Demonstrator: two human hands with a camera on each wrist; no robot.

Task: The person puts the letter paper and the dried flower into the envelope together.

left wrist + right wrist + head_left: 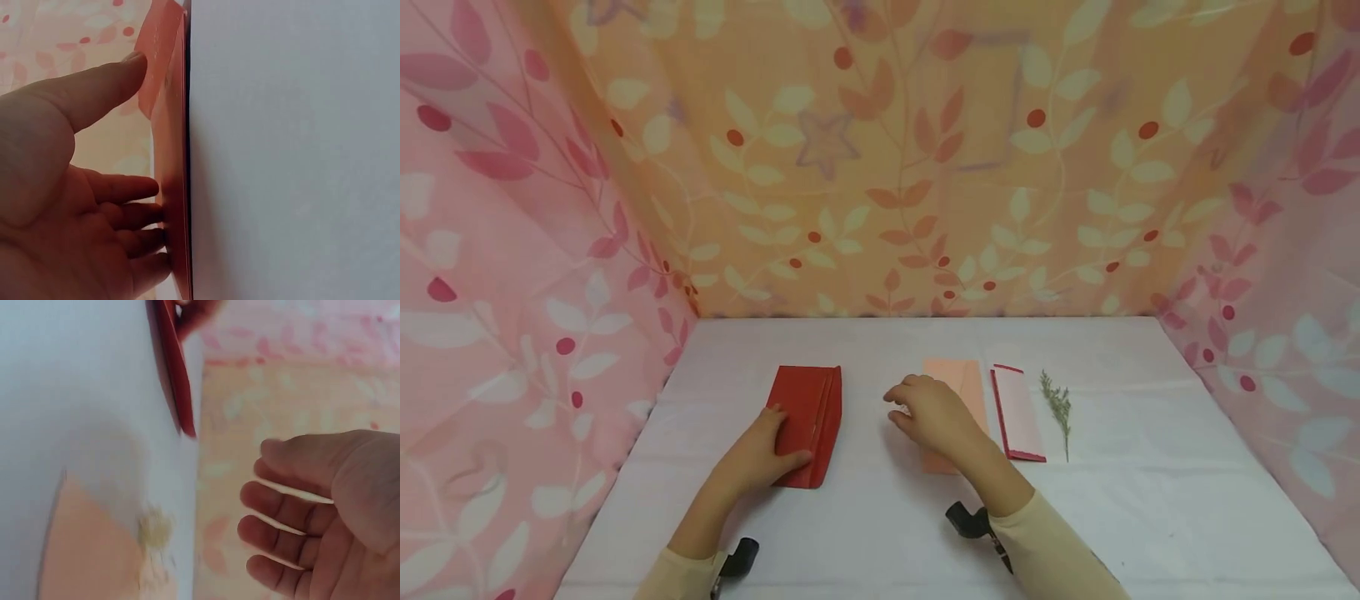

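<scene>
A red envelope (801, 387) lies on the table's left side, its flap (829, 437) folded out to the right. My left hand (763, 454) rests on it; in the left wrist view the fingertips (150, 215) touch the envelope and the thumb (119, 81) lies by the flap. My right hand (936, 417) hovers over the table, holding nothing, its fingers loosely bent. Partly hidden beneath it is a peach envelope (962, 379). The right wrist view shows the same hand (312, 512) apart from the red envelope (175, 375).
Right of the peach envelope lies a pale pink folded card (1021, 412) with red edges. Beside that is a dried green sprig (1057, 404). A white cloth (880, 533) covers the table, and patterned curtains (880, 167) stand behind and at both sides.
</scene>
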